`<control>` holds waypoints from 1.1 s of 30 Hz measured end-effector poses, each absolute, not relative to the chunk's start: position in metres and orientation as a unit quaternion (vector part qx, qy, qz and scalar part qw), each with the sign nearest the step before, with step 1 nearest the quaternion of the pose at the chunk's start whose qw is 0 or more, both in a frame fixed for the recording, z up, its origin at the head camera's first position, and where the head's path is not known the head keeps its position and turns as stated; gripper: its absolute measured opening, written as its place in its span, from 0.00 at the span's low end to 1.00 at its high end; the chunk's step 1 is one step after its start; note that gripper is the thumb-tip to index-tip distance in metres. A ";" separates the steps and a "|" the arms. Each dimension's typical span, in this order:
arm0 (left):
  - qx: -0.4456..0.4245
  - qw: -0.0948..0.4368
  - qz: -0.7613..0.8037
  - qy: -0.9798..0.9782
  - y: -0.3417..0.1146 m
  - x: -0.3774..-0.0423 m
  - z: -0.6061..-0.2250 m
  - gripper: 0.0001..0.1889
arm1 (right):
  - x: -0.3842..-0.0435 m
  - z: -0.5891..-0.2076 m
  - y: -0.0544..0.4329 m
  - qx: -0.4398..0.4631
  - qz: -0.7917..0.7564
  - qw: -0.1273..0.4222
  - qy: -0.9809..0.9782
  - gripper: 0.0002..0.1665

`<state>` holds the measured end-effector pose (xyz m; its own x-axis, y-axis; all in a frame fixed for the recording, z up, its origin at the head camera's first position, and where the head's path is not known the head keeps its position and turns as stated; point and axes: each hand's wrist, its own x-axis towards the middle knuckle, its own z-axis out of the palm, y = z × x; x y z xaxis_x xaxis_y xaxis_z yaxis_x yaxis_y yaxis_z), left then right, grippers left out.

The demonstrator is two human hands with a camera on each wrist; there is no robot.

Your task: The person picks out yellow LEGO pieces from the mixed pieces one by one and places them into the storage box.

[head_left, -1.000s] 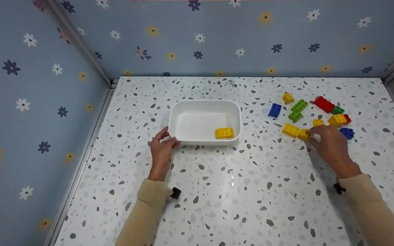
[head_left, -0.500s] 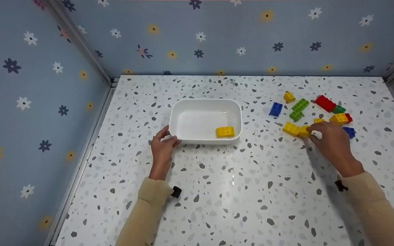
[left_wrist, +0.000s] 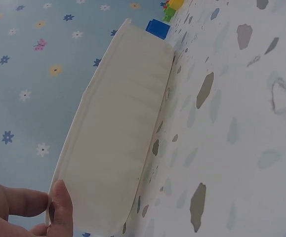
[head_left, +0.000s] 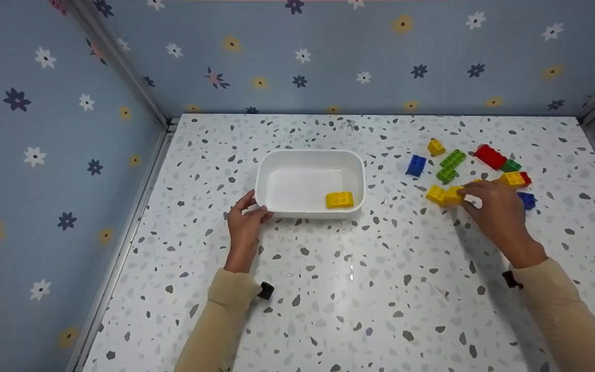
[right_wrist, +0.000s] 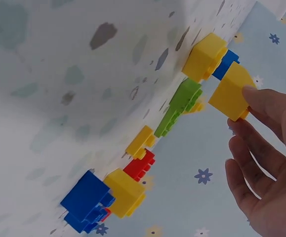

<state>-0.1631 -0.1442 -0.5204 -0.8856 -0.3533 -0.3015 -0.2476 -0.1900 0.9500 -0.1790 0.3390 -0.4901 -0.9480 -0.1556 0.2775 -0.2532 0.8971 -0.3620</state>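
In the head view a white plastic tub (head_left: 310, 214) stands on the speckled table, with one yellow toy building brick (head_left: 340, 200) inside at its front right. My left hand (head_left: 245, 227) holds the tub's front left corner; the left wrist view shows thumb and finger pinching its rim (left_wrist: 59, 168). To the right, my right hand (head_left: 501, 214) pinches a second yellow brick (right_wrist: 230, 94) between thumb and fingers, raised off the table in the right wrist view. Just left of it lies another yellow brick (head_left: 435, 195), which the held one overlaps in the head view.
Several more bricks lie around the right hand: blue (head_left: 416, 165), yellow (head_left: 436, 147), light green (head_left: 451, 164), red (head_left: 489, 156), dark green (head_left: 511, 165) and another blue one (head_left: 527, 200) partly behind the hand. Flowered panels (head_left: 328, 57) stand along the table's back and left edges.
The right hand has taken hold of the yellow brick and lifted it slightly, shifting it a little to the left. The left hand and the tub have stayed in place.
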 end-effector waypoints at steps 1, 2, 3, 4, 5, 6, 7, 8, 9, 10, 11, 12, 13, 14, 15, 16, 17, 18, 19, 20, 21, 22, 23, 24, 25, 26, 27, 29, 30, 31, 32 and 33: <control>0.236 0.035 -0.733 -0.637 -0.144 -0.163 -0.520 0.31 | -0.179 -0.490 0.338 0.108 0.202 0.122 -0.966 0.14; 0.236 0.035 -0.732 -0.638 -0.144 -0.163 -0.520 0.31 | -0.179 -0.490 0.336 0.110 0.204 0.122 -0.965 0.14; 0.236 0.034 -0.731 -0.639 -0.144 -0.163 -0.520 0.31 | -0.179 -0.489 0.335 0.111 0.205 0.121 -0.965 0.14; 0.236 0.033 -0.730 -0.641 -0.144 -0.163 -0.520 0.31 | -0.179 -0.489 0.334 0.114 0.206 0.121 -0.964 0.14; 0.236 0.032 -0.729 -0.642 -0.144 -0.162 -0.519 0.31 | -0.179 -0.489 0.333 0.116 0.207 0.121 -0.964 0.14; 0.236 0.032 -0.728 -0.643 -0.144 -0.162 -0.519 0.31 | -0.179 -0.488 0.332 0.119 0.207 0.122 -0.963 0.14; 0.236 0.031 -0.727 -0.644 -0.144 -0.162 -0.519 0.31 | -0.179 -0.488 0.330 0.122 0.206 0.122 -0.963 0.14; 0.236 0.031 -0.726 -0.645 -0.144 -0.161 -0.518 0.31 | -0.179 -0.488 0.329 0.125 0.206 0.123 -0.963 0.15; 0.236 0.031 -0.726 -0.645 -0.144 -0.161 -0.518 0.30 | -0.179 -0.487 0.328 0.129 0.205 0.123 -0.962 0.15; 0.236 0.031 -0.726 -0.645 -0.144 -0.161 -0.518 0.30 | -0.179 -0.487 0.327 0.134 0.204 0.125 -0.962 0.15; 0.236 0.032 -0.726 -0.645 -0.144 -0.161 -0.518 0.30 | -0.179 -0.487 0.326 0.139 0.205 0.125 -0.961 0.16; 0.236 0.033 -0.727 -0.644 -0.144 -0.161 -0.518 0.30 | -0.179 -0.486 0.325 0.143 0.203 0.126 -0.960 0.16; 0.235 0.034 -0.728 -0.643 -0.144 -0.161 -0.518 0.30 | -0.179 -0.486 0.323 0.147 0.203 0.127 -0.960 0.16; 0.235 0.035 -0.730 -0.641 -0.144 -0.161 -0.518 0.30 | -0.180 -0.486 0.322 0.151 0.203 0.128 -0.959 0.16; 0.235 0.035 -0.731 -0.640 -0.144 -0.161 -0.518 0.30 | -0.180 -0.486 0.321 0.154 0.203 0.129 -0.958 0.16; 0.235 0.036 -0.732 -0.639 -0.144 -0.161 -0.518 0.30 | -0.180 -0.485 0.320 0.157 0.204 0.130 -0.958 0.16; 0.235 0.036 -0.732 -0.639 -0.143 -0.161 -0.517 0.30 | -0.181 -0.486 0.319 0.159 0.204 0.130 -0.957 0.16; 0.235 0.036 -0.733 -0.638 -0.143 -0.161 -0.517 0.30 | -0.181 -0.486 0.318 0.162 0.203 0.132 -0.957 0.16; 0.233 0.037 -0.736 -0.635 -0.144 -0.161 -0.518 0.30 | -0.181 -0.486 0.316 0.167 0.203 0.134 -0.956 0.16; 0.232 0.037 -0.738 -0.632 -0.144 -0.161 -0.518 0.30 | -0.181 -0.487 0.315 0.170 0.202 0.136 -0.955 0.16; 0.230 0.038 -0.742 -0.629 -0.144 -0.161 -0.518 0.30 | -0.181 -0.487 0.314 0.173 0.201 0.135 -0.955 0.17; 0.229 0.039 -0.745 -0.625 -0.144 -0.161 -0.518 0.30 | -0.181 -0.488 0.313 0.176 0.200 0.135 -0.954 0.17; 0.228 0.039 -0.748 -0.622 -0.145 -0.161 -0.519 0.31 | -0.182 -0.488 0.312 0.180 0.198 0.136 -0.954 0.17; 0.227 0.040 -0.752 -0.618 -0.145 -0.161 -0.519 0.31 | -0.182 -0.488 0.311 0.182 0.198 0.135 -0.954 0.18; 0.226 0.040 -0.754 -0.615 -0.145 -0.161 -0.519 0.31 | -0.182 -0.488 0.310 0.185 0.198 0.135 -0.953 0.18; 0.226 0.040 -0.754 -0.615 -0.145 -0.161 -0.519 0.31 | -0.182 -0.487 0.309 0.186 0.199 0.133 -0.953 0.18; 0.226 0.040 -0.754 -0.615 -0.145 -0.161 -0.519 0.31 | -0.182 -0.486 0.307 0.188 0.199 0.132 -0.953 0.18; 0.226 0.040 -0.753 -0.617 -0.145 -0.161 -0.519 0.30 | -0.182 -0.486 0.305 0.193 0.199 0.133 -0.952 0.18; 0.226 0.041 -0.753 -0.617 -0.145 -0.161 -0.518 0.30 | -0.182 -0.486 0.304 0.194 0.198 0.133 -0.951 0.18; 0.226 0.042 -0.753 -0.616 -0.145 -0.161 -0.518 0.30 | -0.183 -0.486 0.303 0.196 0.198 0.134 -0.951 0.18; 0.226 0.041 -0.752 -0.617 -0.145 -0.161 -0.518 0.30 | -0.183 -0.486 0.302 0.198 0.196 0.135 -0.951 0.18; 0.227 0.042 -0.751 -0.618 -0.145 -0.161 -0.518 0.30 | -0.183 -0.486 0.301 0.199 0.194 0.137 -0.951 0.18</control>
